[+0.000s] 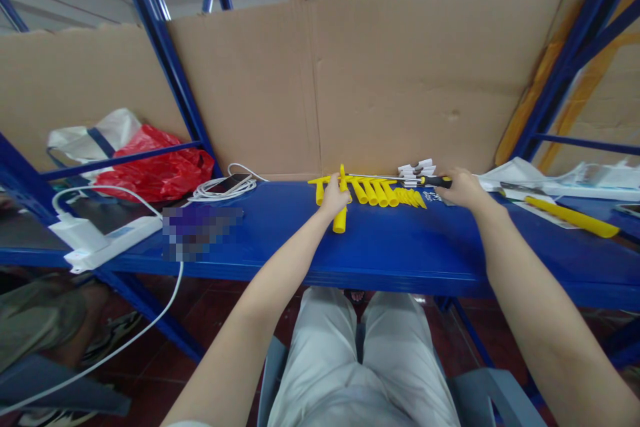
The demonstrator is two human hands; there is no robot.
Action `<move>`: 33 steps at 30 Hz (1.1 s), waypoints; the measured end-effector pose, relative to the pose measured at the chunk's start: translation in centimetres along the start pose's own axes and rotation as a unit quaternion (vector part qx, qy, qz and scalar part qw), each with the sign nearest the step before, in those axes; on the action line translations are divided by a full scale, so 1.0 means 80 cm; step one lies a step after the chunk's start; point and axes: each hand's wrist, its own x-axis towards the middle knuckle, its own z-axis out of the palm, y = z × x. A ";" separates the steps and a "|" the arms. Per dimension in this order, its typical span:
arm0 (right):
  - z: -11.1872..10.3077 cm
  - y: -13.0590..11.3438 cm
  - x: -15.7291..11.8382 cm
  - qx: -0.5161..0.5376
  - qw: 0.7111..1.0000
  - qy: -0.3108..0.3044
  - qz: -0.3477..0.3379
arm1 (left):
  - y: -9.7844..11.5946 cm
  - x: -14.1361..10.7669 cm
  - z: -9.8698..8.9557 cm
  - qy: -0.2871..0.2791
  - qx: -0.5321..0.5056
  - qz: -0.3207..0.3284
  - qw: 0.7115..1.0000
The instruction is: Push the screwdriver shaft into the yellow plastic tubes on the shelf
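Observation:
My left hand [334,197] is closed round a yellow plastic handle [340,220], a tube with a crosspiece near its top, held upright at the back of the blue bench. In my right hand [461,188] is a screwdriver [436,181] with a black and yellow grip. Its long thin shaft points left, and the tip reaches the upper part of the handle; whether it sits in a screw is too small to tell. Between my hands lie several similar yellow handles [367,193] in a row, small yellow wedge-like pieces [410,197] and white parts [417,169].
A cardboard sheet [400,80] stands behind the blue bench [400,247]. At left are a red plastic bag [165,163], a coiled white cable [220,192] and a power strip [120,240]. A yellow-handled tool [573,216] lies at right. Another person's leg [45,320] shows lower left.

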 end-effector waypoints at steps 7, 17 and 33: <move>-0.004 -0.011 -0.004 -0.018 0.995 0.005 0.103 | -0.002 0.001 0.001 -0.009 0.003 0.013 1.000; 0.003 -0.003 0.001 -0.004 1.000 -0.008 0.021 | 0.001 -0.001 -0.001 0.004 0.006 0.001 1.000; 0.005 -0.007 0.000 -0.025 0.998 -0.021 0.050 | 0.002 -0.001 -0.003 -0.005 0.005 0.003 1.000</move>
